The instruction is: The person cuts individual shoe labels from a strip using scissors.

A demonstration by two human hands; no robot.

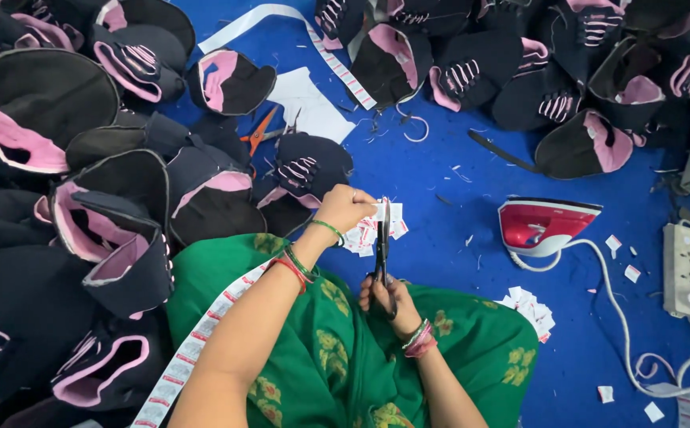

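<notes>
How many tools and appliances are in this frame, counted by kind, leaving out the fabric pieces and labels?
Black scissors, held in the right hand and cutting labels held by the left hand: 1
Orange-handled scissors on the blue floor: 1
Red and white iron: 1
White power strip: 1
Total: 4

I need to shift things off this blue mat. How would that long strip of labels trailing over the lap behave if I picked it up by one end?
The label strip would likely hang limp: it already drapes and curves over the green garment. It looks thin and light, so a tug would probably drag the whole length along. It might also snag under the left hand holding it.
</notes>
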